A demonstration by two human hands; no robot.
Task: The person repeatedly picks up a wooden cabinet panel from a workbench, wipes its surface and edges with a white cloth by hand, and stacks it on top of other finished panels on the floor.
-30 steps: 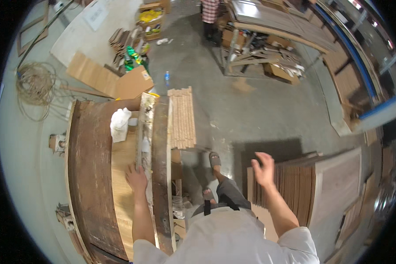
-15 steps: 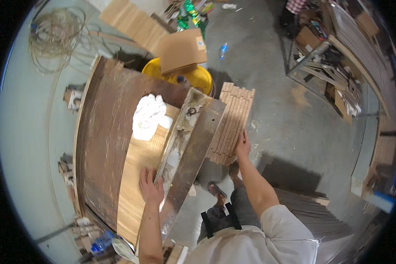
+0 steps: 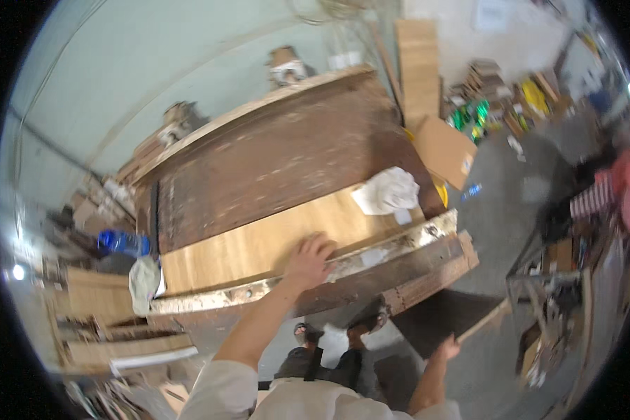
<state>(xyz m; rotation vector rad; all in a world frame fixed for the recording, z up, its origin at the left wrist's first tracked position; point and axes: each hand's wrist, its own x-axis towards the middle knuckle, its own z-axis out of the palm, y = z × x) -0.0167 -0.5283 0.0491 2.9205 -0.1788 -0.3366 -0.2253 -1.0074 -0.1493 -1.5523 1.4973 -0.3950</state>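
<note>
My left hand (image 3: pixel 311 260) rests flat, fingers spread, on a pale wooden board (image 3: pixel 238 255) along the near side of a brown worktable. Lower right, my right hand (image 3: pixel 446 348) is closed at the near end of a pale wooden edge (image 3: pixel 484 320). That edge seems to belong to a dark flat panel (image 3: pixel 444 318) low by the floor; blur makes this uncertain. Between my hands, a stack of particleboard strips (image 3: pixel 430 282) lies against the table's near right side. A crumpled white cloth (image 3: pixel 388 190) lies on the board's right end.
The brown worktable (image 3: pixel 273 154) has a raised back rail and a stained metal front rail (image 3: pixel 371 257). A cardboard box (image 3: pixel 444 150) stands off its right end. A rack of scraps (image 3: pixel 532 308) is at right, near a person in a checked garment (image 3: pixel 595 199). Wood piles fill the left.
My view has swung, so the table now lies crosswise. My right hand has left the particleboard stack and closed on the pale edge lower right. My left hand stays on the board.
</note>
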